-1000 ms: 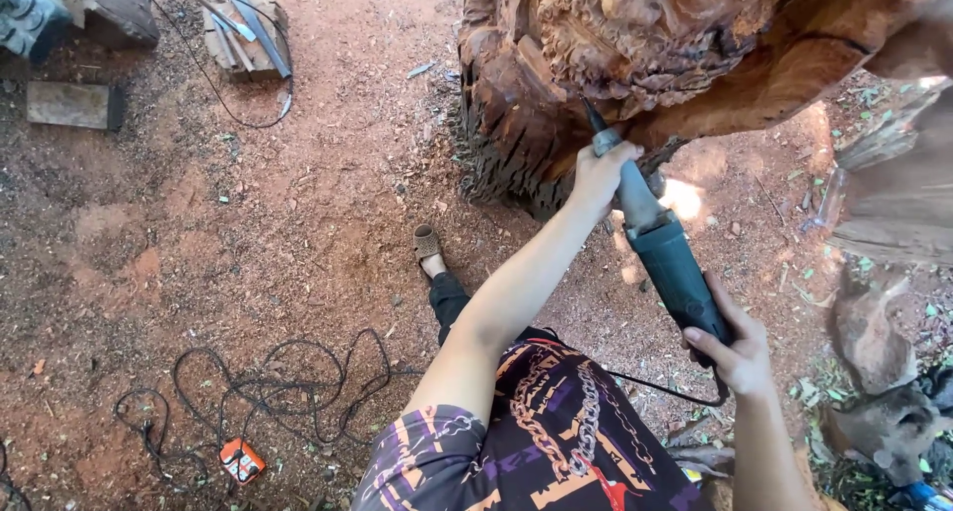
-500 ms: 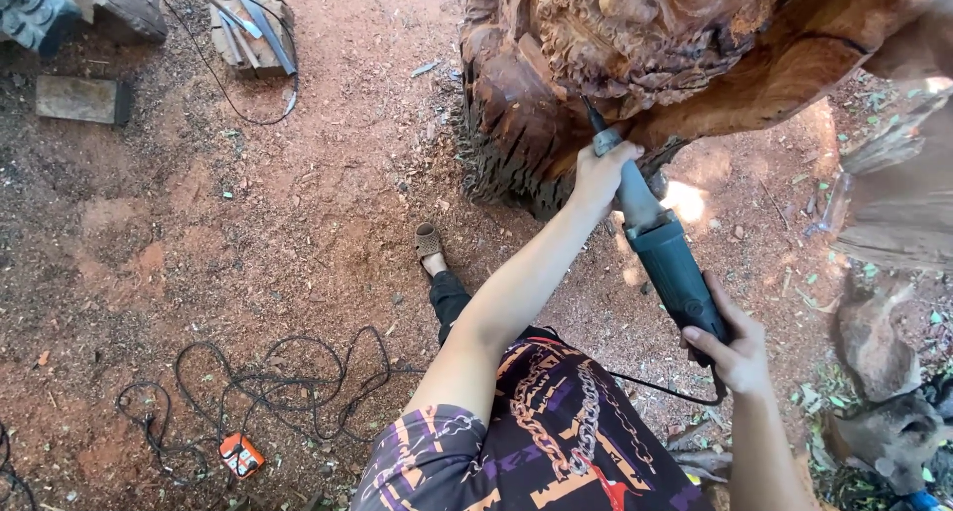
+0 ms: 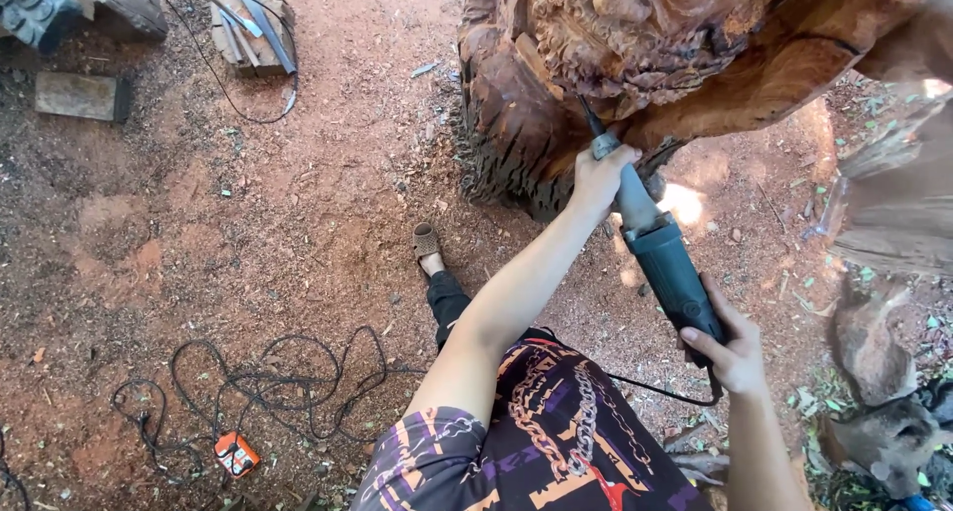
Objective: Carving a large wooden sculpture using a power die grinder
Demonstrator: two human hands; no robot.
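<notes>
Left hand (image 3: pixel 599 176), right hand (image 3: pixel 737 347) grip grinder (image 3: pixel 667 263).

1. My left hand (image 3: pixel 599 176) wraps around the thin front end of the long grey power tool (image 3: pixel 663 256).
2. My right hand (image 3: pixel 733 345) holds the fat back end.
3. The tool's thin tip touches the big carved wood stump (image 3: pixel 635 54).
4. A black cable (image 3: pixel 268 372) lies curled on the red dirt, near my foot (image 3: pixel 427 245).
</notes>
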